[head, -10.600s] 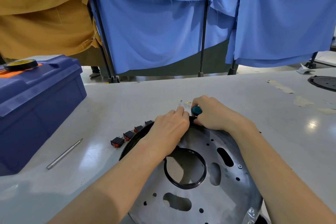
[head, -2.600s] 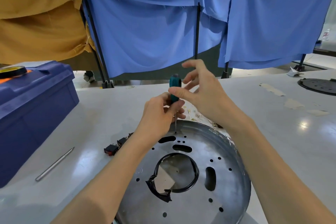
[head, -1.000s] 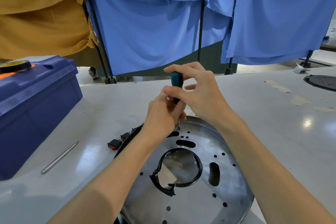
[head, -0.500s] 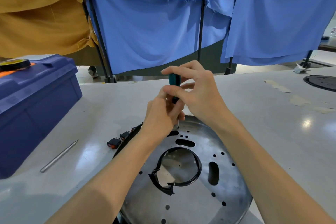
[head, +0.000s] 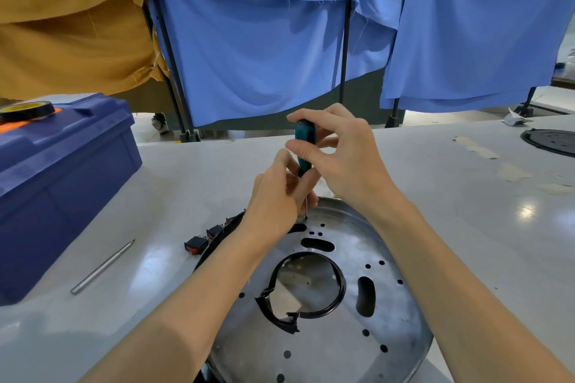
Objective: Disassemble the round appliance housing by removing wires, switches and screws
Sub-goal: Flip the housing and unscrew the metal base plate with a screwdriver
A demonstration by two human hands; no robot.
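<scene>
housing [head: 329, 351]: round, silver, perforated, lying flat | switches [head: 196, 244]: black, beside its left rim

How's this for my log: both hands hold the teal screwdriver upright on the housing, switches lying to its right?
No: the head view shows the switches left of the housing. The left hand and right hand do hold the screwdriver upright.

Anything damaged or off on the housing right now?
Yes. The black ring lining the centre hole of the round housing is split at its lower left; the broken ends jut out of line instead of closing the circle. Left hand and right hand grip the screwdriver near the far rim.
</scene>
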